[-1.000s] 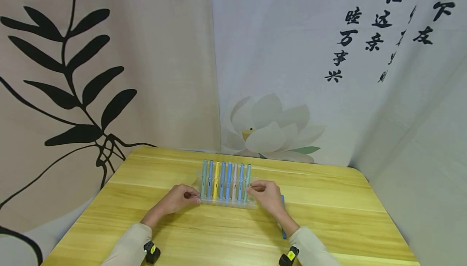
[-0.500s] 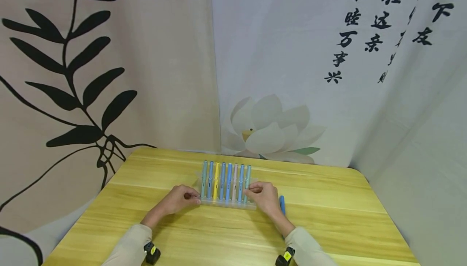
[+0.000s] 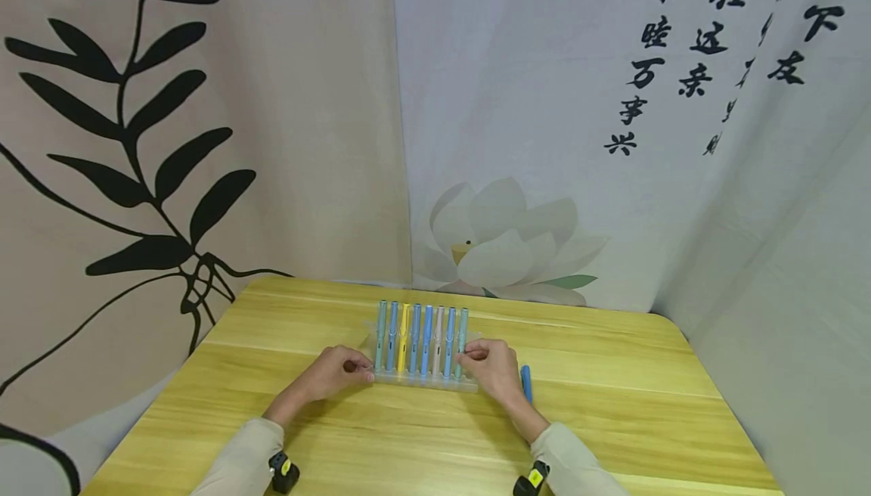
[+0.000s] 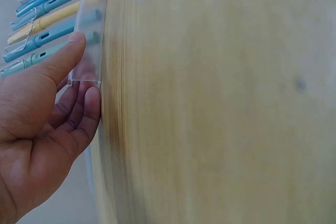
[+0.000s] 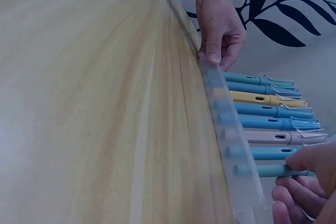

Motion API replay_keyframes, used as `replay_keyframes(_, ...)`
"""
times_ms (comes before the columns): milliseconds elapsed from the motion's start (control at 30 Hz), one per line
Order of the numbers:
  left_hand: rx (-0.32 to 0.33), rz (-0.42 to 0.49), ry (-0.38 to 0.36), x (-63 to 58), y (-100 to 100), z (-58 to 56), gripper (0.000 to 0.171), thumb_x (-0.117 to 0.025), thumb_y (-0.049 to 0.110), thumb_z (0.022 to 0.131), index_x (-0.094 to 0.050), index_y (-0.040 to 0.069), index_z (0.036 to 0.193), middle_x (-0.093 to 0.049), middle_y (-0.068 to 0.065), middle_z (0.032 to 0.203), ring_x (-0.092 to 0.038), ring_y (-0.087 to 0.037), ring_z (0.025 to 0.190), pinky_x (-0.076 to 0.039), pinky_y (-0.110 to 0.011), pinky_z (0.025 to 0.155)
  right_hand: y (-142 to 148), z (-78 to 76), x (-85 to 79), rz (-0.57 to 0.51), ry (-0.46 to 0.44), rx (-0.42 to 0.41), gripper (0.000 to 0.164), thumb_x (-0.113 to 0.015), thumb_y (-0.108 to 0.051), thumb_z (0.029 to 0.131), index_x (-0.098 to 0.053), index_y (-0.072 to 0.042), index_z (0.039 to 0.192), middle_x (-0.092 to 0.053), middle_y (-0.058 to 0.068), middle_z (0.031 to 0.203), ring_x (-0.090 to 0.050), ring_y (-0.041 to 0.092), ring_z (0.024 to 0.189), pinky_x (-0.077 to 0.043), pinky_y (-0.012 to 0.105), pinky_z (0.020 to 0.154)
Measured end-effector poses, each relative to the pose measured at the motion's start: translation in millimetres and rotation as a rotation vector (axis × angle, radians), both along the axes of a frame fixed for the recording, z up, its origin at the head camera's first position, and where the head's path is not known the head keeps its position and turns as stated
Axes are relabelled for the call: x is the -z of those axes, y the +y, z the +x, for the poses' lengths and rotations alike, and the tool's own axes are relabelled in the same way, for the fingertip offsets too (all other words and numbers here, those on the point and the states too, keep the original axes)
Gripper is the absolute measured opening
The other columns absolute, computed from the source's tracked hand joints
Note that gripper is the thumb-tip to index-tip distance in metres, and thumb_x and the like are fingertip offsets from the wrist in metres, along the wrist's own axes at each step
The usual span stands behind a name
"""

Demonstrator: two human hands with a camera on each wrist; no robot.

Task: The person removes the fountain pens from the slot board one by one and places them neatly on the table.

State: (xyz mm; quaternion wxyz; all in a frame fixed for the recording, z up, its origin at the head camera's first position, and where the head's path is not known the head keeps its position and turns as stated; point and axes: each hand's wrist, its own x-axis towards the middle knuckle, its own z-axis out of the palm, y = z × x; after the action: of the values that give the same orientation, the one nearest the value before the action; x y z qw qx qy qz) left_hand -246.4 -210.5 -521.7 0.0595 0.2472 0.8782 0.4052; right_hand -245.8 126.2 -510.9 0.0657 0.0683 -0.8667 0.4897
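Note:
A clear plastic pen stand point(image 3: 425, 381) holds several upright pens in a row, among them a yellow pen point(image 3: 404, 337), a pink pen point(image 3: 438, 341) and blue ones. My left hand point(image 3: 338, 370) pinches the stand's left end; in the left wrist view the thumb lies over the front strip point(image 4: 90, 51) and the other fingers curl beneath. At the opposite end, my right hand point(image 3: 494, 366) pinches the rightmost green pen point(image 5: 270, 170) between thumb and fingers. That pen's lower end sits behind the stand's frosted front. My right hand hides part of its clip end in the right wrist view.
A loose blue pen point(image 3: 527, 384) lies on the wooden table point(image 3: 612, 405) beside my right forearm, partly hidden by it. Fabric backdrops with a printed plant point(image 3: 136, 133) and a lotus point(image 3: 510, 239) stand behind the table's far edge.
My right hand has shifted slightly left along with the forearm, uncovering more of the loose blue pen. The left hand and the stand have stayed nearly still.

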Motion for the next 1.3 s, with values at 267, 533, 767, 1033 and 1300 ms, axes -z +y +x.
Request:
replay_keyframes(267, 0.010, 0.015, 0.004, -2.7, 1, 2.9, 0.011, -0.072, 0.018, 0.097, -0.077, 0.008, 0.099, -0.072, 0.002, 0.090, -0.057, -0.009, 0.077, -0.049, -0.024, 0.070, 1, 1.9, -10.7, -0.036, 0.046, 0.003, 0.014, -0.081, -0.019, 0.089, -0.079, -0.008, 0.096, -0.076, 0.002, 0.088, -0.071, 0.014, 0.079, -0.058, 0.029, 0.070)
replay_keyframes(533, 0.014, 0.012, 0.011, -2.6, 1, 1.7, 0.011, -0.072, 0.018, 0.097, -0.077, 0.008, 0.099, -0.072, 0.001, 0.091, -0.058, -0.010, 0.077, -0.049, -0.024, 0.070, 7, 4.7, -22.8, -0.059, 0.050, 0.000, 0.018, -0.080, -0.020, 0.091, -0.079, -0.007, 0.103, -0.076, 0.002, 0.091, -0.071, 0.014, 0.082, -0.058, 0.029, 0.074)
replay_keyframes(767, 0.023, 0.009, 0.018, 1.7, -1, 0.3, 0.009, -0.072, 0.019, 0.097, -0.077, 0.011, 0.097, -0.069, 0.005, 0.086, -0.053, -0.007, 0.073, -0.047, -0.023, 0.067, 18, 10.4, -31.1, -0.069, 0.048, -0.005, 0.022, -0.078, -0.022, 0.092, -0.078, -0.007, 0.108, -0.077, 0.003, 0.094, -0.072, 0.016, 0.086, -0.059, 0.031, 0.075)
replay_keyframes(1033, 0.027, 0.000, 0.032, 2.7, -1, 0.0, 0.008, -0.072, 0.018, 0.097, -0.076, 0.012, 0.096, -0.067, 0.004, 0.083, -0.052, -0.007, 0.072, -0.046, -0.023, 0.065, 34, 15.8, -29.9, -0.045, 0.041, 0.035, 0.022, -0.077, -0.023, 0.093, -0.079, -0.008, 0.108, -0.077, 0.002, 0.094, -0.072, 0.016, 0.085, -0.058, 0.032, 0.074)
replay_keyframes(1300, 0.024, 0.000, 0.026, 1.9, -1, -0.1, 0.008, -0.072, 0.018, 0.097, -0.076, 0.012, 0.095, -0.066, 0.004, 0.083, -0.051, -0.006, 0.072, -0.045, -0.023, 0.065, 53, 24.4, -30.2, -0.048, 0.007, 0.085, 0.022, -0.076, -0.022, 0.093, -0.078, -0.007, 0.109, -0.076, 0.002, 0.095, -0.071, 0.018, 0.088, -0.057, 0.032, 0.073)
